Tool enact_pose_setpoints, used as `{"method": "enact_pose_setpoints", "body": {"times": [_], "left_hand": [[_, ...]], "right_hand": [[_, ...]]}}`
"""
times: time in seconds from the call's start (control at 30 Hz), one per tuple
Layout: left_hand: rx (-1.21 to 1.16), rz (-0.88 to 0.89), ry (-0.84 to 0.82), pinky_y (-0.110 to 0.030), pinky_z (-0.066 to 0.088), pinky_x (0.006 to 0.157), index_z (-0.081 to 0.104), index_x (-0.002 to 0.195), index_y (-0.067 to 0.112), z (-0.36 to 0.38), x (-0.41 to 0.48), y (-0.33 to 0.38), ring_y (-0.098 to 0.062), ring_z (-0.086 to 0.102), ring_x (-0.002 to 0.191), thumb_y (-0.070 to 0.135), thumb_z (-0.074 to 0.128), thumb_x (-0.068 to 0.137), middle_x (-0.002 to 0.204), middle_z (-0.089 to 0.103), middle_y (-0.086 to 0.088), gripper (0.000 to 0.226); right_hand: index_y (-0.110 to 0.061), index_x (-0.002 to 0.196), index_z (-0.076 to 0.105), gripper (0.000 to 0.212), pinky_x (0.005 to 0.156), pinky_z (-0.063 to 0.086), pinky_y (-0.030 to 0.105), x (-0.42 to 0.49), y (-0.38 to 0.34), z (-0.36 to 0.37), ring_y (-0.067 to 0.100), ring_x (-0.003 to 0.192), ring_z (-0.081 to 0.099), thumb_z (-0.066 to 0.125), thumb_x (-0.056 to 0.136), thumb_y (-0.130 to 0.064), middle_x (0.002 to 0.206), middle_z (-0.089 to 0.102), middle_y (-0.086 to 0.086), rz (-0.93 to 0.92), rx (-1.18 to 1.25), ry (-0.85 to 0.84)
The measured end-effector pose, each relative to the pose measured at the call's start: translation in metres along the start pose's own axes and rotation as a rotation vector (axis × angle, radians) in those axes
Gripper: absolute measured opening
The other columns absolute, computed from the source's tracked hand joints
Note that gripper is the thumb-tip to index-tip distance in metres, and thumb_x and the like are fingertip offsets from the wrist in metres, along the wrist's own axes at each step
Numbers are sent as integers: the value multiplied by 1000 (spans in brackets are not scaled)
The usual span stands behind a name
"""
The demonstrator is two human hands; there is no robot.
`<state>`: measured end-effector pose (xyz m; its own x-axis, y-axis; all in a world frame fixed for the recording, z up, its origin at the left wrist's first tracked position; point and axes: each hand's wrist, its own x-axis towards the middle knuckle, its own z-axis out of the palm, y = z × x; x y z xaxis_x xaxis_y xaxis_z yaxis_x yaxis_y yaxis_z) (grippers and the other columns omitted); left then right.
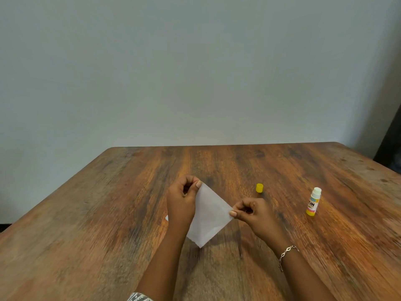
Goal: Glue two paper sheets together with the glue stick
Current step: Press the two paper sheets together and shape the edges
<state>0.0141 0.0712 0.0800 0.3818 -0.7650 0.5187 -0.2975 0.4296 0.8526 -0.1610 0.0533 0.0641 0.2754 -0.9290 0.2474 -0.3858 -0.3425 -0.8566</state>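
A small white paper sheet (208, 216) is held up above the wooden table (108, 213), turned like a diamond. My left hand (183, 200) pinches its top corner. My right hand (251, 210) pinches its right corner. A sliver of white paper shows behind my left wrist; whether it is a second sheet I cannot tell. The glue stick (313, 201) stands upright and uncapped to the right, its white tip showing. Its yellow cap (259, 187) sits on the table between the stick and my hands.
The table's far edge meets a plain pale wall (195, 72). A dark object (390, 148) stands past the table's right corner. A bracelet is on my right wrist.
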Motion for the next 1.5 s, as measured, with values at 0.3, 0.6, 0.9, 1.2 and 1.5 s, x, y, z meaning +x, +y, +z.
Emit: {"method": "enact_pose_setpoints", "body": {"times": [0.3, 0.6, 0.9, 1.2, 1.5], "left_hand": [[-160, -182, 152, -2, 41, 50, 59, 76, 9, 1, -4, 0, 11, 53, 57, 5, 53, 89, 73, 58, 0, 15], [-172, -292, 227, -8, 44, 50, 60, 81, 7, 4, -10, -3, 5, 55, 61, 9, 54, 90, 75, 59, 2, 11], [283, 450, 28, -10, 42, 75, 63, 88, 12, 4, -13, 10, -3, 53, 83, 17, 50, 83, 85, 62, 4, 15], [433, 412, -377, -11, 34, 66, 61, 77, 4, 17, -4, 9, -5, 39, 79, 21, 47, 82, 77, 58, -4, 22], [433, 403, -355, -17, 28, 60, 52, 72, 8, 16, -2, 7, -14, 41, 70, 26, 35, 81, 73, 47, 2, 27]], "right_hand": [[0, 80, 65, 4, 61, 51, 10, -7, -5, 9, -2, 66, 64, 62, 79, 2, 77, 67, 7, 58, 511, 188], [-10, 68, 66, 16, 63, 53, 12, -1, -7, 16, 0, 65, 64, 63, 78, 2, 72, 67, 4, 37, 523, 240], [-11, 64, 66, 18, 66, 52, 22, 0, -12, 18, 13, 71, 63, 64, 78, -1, 70, 66, 8, -22, 449, 226], [-8, 69, 70, 10, 75, 52, 44, -2, -18, 19, 28, 76, 64, 66, 77, -3, 73, 69, 19, -92, 399, 173], [-5, 72, 69, 6, 77, 53, 46, 2, -23, 17, 24, 76, 65, 67, 77, -2, 76, 70, 16, -90, 315, 111]]}}
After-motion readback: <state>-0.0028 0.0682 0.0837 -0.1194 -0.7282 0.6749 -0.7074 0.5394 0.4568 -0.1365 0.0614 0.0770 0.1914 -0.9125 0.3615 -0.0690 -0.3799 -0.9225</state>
